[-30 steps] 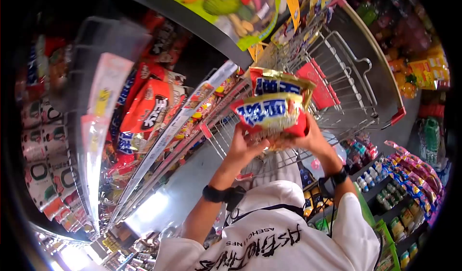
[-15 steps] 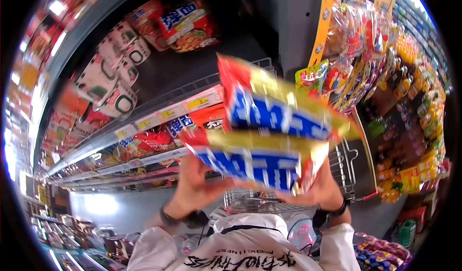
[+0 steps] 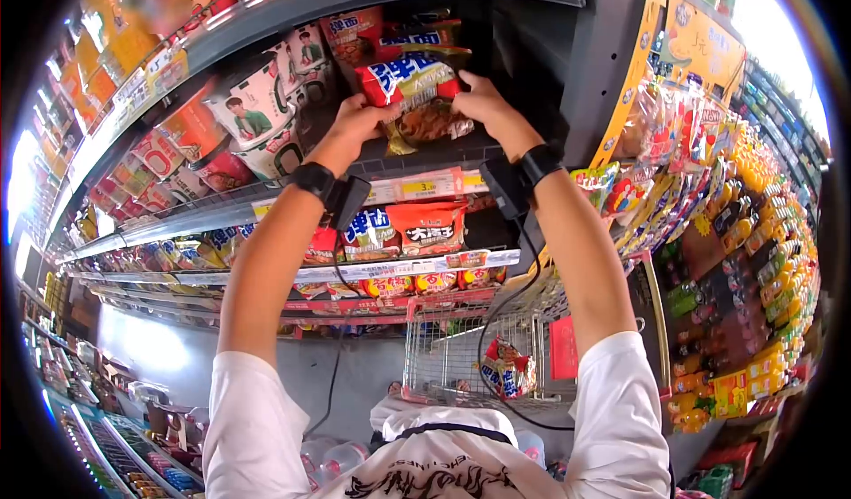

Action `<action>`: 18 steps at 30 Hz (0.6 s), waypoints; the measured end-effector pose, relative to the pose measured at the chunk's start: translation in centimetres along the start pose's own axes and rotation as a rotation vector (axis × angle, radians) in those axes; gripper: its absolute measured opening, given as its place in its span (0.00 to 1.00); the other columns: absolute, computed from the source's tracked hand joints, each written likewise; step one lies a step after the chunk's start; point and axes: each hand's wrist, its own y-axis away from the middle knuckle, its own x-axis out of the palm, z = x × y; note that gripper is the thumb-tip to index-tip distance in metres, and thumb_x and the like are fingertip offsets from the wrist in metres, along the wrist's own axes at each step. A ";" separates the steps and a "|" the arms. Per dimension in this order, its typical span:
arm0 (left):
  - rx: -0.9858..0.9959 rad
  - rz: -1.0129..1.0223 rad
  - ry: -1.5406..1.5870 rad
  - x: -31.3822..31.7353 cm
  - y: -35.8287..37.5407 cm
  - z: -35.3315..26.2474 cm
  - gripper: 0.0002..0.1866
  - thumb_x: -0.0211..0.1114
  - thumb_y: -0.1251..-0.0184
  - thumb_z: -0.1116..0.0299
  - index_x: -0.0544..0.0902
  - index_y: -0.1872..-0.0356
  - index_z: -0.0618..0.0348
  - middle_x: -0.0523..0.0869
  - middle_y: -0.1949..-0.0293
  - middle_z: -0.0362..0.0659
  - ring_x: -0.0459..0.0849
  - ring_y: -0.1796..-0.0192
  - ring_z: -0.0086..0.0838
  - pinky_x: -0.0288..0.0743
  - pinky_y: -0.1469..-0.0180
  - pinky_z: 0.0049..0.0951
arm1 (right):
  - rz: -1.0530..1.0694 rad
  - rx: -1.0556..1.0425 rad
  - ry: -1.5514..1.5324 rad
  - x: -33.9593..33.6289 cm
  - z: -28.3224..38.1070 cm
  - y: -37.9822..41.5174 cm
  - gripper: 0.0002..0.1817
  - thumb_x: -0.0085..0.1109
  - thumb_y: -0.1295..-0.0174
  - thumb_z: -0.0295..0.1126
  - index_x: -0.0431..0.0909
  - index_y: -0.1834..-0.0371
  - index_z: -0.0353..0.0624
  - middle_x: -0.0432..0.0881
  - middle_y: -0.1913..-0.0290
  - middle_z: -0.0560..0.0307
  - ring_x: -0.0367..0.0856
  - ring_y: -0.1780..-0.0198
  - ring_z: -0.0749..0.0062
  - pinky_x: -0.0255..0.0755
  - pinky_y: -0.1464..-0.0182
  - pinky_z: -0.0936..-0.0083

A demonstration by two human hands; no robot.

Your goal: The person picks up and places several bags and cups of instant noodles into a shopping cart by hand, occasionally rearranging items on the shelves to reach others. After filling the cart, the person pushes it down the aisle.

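Note:
A red, gold and blue instant noodle packet (image 3: 409,81) is held between my two hands, inside a dark shelf bay at the top middle of the head view. My left hand (image 3: 356,123) closes on its left end. My right hand (image 3: 480,102) grips its right end, thumb and fingers at the edge. Below its printed face shows a picture of noodles in a bowl. More noodle packets (image 3: 356,36) stand right behind it. Both wrists wear black bands with small boxes and cables.
Cup noodles (image 3: 250,109) stand on the left of the same shelf. A price rail (image 3: 417,187) runs along its front, with more noodle packets (image 3: 430,229) below. A wire shopping cart (image 3: 452,344) holds a noodle packet (image 3: 509,368). Hanging snack bags (image 3: 656,118) are at the right.
My hands have reached forward from near my chest into the shelf bay, taking the noodle packets with them. The view has shifted, and the cart now shows more fully.

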 end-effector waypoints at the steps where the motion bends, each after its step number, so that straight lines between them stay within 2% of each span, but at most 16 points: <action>1: 0.040 -0.091 -0.039 0.3 -0.4 -0.1 0.22 0.69 0.41 0.67 0.74 0.47 0.60 0.82 0.52 0.43 0.80 0.48 0.33 0.74 0.48 0.37 | 0.029 -0.004 0.044 0.3 0.4 -0.3 0.41 0.56 0.56 0.23 0.57 0.32 0.30 0.75 0.43 0.43 0.74 0.44 0.64 0.65 0.43 0.79; 4: 0.010 -0.141 -0.137 -0.3 -1.4 -0.5 0.26 0.71 0.44 0.65 0.73 0.45 0.59 0.82 0.51 0.43 0.80 0.48 0.36 0.73 0.46 0.42 | 0.028 -0.065 0.137 0.8 0.6 -1.0 0.42 0.54 0.55 0.21 0.56 0.30 0.35 0.75 0.43 0.44 0.74 0.43 0.64 0.65 0.43 0.78; 5: -0.040 -0.145 -0.326 -0.7 -1.3 -1.1 0.30 0.73 0.46 0.61 0.73 0.44 0.60 0.81 0.50 0.45 0.79 0.47 0.35 0.71 0.44 0.39 | -0.001 -0.114 0.185 1.1 0.1 -1.0 0.43 0.52 0.55 0.20 0.55 0.29 0.37 0.76 0.43 0.44 0.74 0.43 0.64 0.65 0.43 0.78; 6: -0.043 -0.145 -0.323 -1.3 -2.0 -1.0 0.30 0.73 0.46 0.61 0.73 0.44 0.60 0.81 0.50 0.45 0.79 0.47 0.35 0.71 0.44 0.39 | 0.002 -0.112 0.188 1.3 -0.3 -1.2 0.43 0.52 0.55 0.20 0.55 0.29 0.37 0.76 0.43 0.44 0.74 0.43 0.64 0.65 0.43 0.78; 8: 0.225 0.009 -0.605 -2.7 -4.5 -0.3 0.32 0.74 0.48 0.58 0.73 0.44 0.62 0.81 0.49 0.46 0.78 0.46 0.32 0.69 0.44 0.33 | 0.025 -0.137 0.022 1.3 -0.2 -1.7 0.45 0.50 0.56 0.18 0.50 0.27 0.41 0.76 0.43 0.45 0.74 0.44 0.63 0.65 0.43 0.79; 9: 0.326 -0.150 -0.806 -2.7 -5.8 0.4 0.31 0.73 0.46 0.58 0.73 0.44 0.64 0.81 0.50 0.47 0.77 0.47 0.30 0.68 0.44 0.28 | 0.024 -0.138 0.025 1.2 -0.2 -1.8 0.45 0.50 0.56 0.18 0.50 0.27 0.41 0.76 0.43 0.45 0.74 0.44 0.63 0.65 0.43 0.79; 10: 0.328 -0.150 -0.805 -2.4 -5.5 -0.1 0.31 0.73 0.46 0.58 0.73 0.44 0.64 0.81 0.50 0.47 0.77 0.47 0.30 0.68 0.44 0.28 | -0.063 -0.201 0.017 1.2 -0.1 -1.6 0.47 0.49 0.56 0.17 0.47 0.26 0.42 0.76 0.43 0.44 0.74 0.44 0.63 0.65 0.43 0.80; 11: 0.439 -0.052 -0.695 -2.3 -5.4 -0.6 0.30 0.72 0.45 0.59 0.73 0.44 0.64 0.81 0.50 0.47 0.77 0.47 0.30 0.68 0.44 0.29 | -0.153 -0.259 0.005 1.3 0.1 -1.5 0.49 0.49 0.57 0.16 0.43 0.25 0.44 0.75 0.43 0.44 0.74 0.45 0.63 0.65 0.43 0.82; 12: 0.542 0.051 -0.580 -2.0 -5.0 -1.0 0.30 0.72 0.44 0.60 0.73 0.44 0.64 0.81 0.50 0.47 0.77 0.47 0.30 0.68 0.44 0.29 | -0.157 -0.251 0.005 1.3 0.1 -1.7 0.49 0.49 0.57 0.16 0.43 0.25 0.44 0.75 0.43 0.44 0.74 0.45 0.63 0.65 0.43 0.82; 13: 0.441 0.051 -0.579 -1.5 -4.2 -1.8 0.28 0.70 0.41 0.60 0.72 0.44 0.63 0.81 0.49 0.47 0.77 0.47 0.31 0.68 0.44 0.29 | -0.147 -0.273 0.009 1.2 -0.1 -2.3 0.51 0.48 0.57 0.16 0.41 0.24 0.44 0.74 0.42 0.42 0.73 0.43 0.62 0.64 0.43 0.82; 14: 0.452 0.027 -0.669 -2.1 -5.9 -1.1 0.27 0.69 0.40 0.61 0.72 0.43 0.63 0.81 0.49 0.46 0.77 0.47 0.30 0.68 0.44 0.28 | -0.136 -0.303 0.019 1.1 -0.3 -2.8 0.52 0.48 0.58 0.16 0.39 0.24 0.45 0.73 0.42 0.41 0.73 0.42 0.61 0.63 0.42 0.83; 15: 0.444 0.037 -0.645 -2.3 -6.1 -1.0 0.28 0.68 0.39 0.60 0.70 0.42 0.62 0.80 0.47 0.47 0.77 0.46 0.32 0.69 0.44 0.31 | -0.109 -0.254 0.044 1.4 -0.4 -3.4 0.53 0.49 0.59 0.16 0.36 0.24 0.43 0.72 0.41 0.38 0.71 0.40 0.59 0.61 0.42 0.84; 16: 0.436 0.048 -0.624 -2.4 -6.3 -1.0 0.29 0.67 0.38 0.60 0.68 0.40 0.61 0.79 0.46 0.48 0.77 0.45 0.34 0.70 0.44 0.34 | -0.054 -0.283 0.082 1.6 -0.2 -3.8 0.54 0.51 0.58 0.17 0.30 0.26 0.36 0.62 0.34 0.30 0.59 0.30 0.52 0.56 0.34 0.80; 17: 0.435 0.050 -0.617 -2.5 -6.7 -0.8 0.29 0.67 0.38 0.60 0.68 0.40 0.61 0.79 0.46 0.48 0.77 0.45 0.34 0.70 0.44 0.34 | -0.082 -0.320 0.198 2.0 -0.6 -4.7 0.55 0.53 0.58 0.19 0.27 0.27 0.34 0.59 0.34 0.27 0.57 0.29 0.51 0.55 0.33 0.78; 18: 0.350 0.036 -0.605 -2.6 -7.1 -0.5 0.32 0.66 0.37 0.59 0.64 0.37 0.61 0.75 0.43 0.49 0.75 0.43 0.37 0.71 0.44 0.40 | -0.103 -0.352 0.312 2.6 -1.3 -5.4 0.56 0.54 0.57 0.20 0.25 0.28 0.33 0.56 0.33 0.24 0.55 0.28 0.51 0.55 0.32 0.76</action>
